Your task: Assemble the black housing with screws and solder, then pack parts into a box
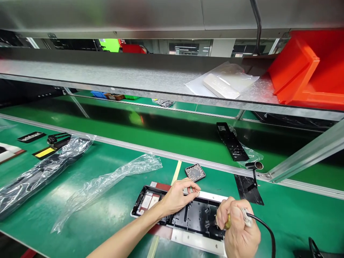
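Head view, black housing [192,214]: lies open-side up beneath both hands; the left wrist crosses its left part, the right hand covers its right end.
Left hand [180,196]: over the housing's far edge, thumb and fingertips nearly together — whether this grip pinches something tiny, I cannot tell.
Right hand [239,224]: grip closed round a corded tool [228,223]; only a yellowish piece shows between the fingers, the working tip too hidden to make out.
Cord [271,234]: black, curving away right of the right grip until the lower edge cuts it off.
Metal strip [197,239]: nearer the wearer than the left grip, its right end reaching under the right hand.
Dish [198,173]: just beyond the left grip, holding small shiny pieces too fine to identify.
Clear plastic [107,183]: crumpled on the worktop [88,218], left of the left grip.
Black plate [248,190]: beyond the right grip, clear of it.
Red bin [291,70]: above and right of both grips — cut off by the right edge.
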A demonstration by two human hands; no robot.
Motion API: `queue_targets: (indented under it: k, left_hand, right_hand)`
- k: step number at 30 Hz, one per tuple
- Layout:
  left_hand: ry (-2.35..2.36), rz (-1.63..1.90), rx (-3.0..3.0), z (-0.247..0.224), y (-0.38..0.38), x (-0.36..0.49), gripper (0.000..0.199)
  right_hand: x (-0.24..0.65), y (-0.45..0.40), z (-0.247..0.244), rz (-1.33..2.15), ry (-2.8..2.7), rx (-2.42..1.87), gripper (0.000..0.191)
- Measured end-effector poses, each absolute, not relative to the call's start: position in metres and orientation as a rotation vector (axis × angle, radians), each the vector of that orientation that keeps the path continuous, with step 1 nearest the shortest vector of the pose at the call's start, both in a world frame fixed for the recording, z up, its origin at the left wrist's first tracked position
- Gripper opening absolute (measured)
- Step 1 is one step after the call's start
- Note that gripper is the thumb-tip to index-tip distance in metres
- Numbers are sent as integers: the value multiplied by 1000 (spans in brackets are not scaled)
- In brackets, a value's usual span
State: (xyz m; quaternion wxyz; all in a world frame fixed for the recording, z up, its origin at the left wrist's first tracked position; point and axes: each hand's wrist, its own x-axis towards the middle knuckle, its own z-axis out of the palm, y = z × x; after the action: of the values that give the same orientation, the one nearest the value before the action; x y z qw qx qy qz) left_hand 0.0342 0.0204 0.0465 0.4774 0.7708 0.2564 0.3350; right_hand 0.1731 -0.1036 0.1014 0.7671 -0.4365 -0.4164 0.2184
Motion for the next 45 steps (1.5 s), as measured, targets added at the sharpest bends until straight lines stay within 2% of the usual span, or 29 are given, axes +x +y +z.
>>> queue_targets:
  k: [11, 24, 31, 45]
  left_hand:
    - [309, 662, 2385, 33, 16, 56, 22]
    - [151, 472, 2509, 38, 25, 73, 17]
    - [144, 480, 2499, 37, 24, 72, 14]
    - [89, 616, 2572, 31, 17, 49, 23]
  right_hand:
    - [175, -103, 108, 506, -870, -934, 26]
    - [178, -103, 107, 503, -868, -920, 23]
    - [177, -102, 107, 490, -874, -923, 24]
    - [177, -103, 108, 507, -878, -903, 24]
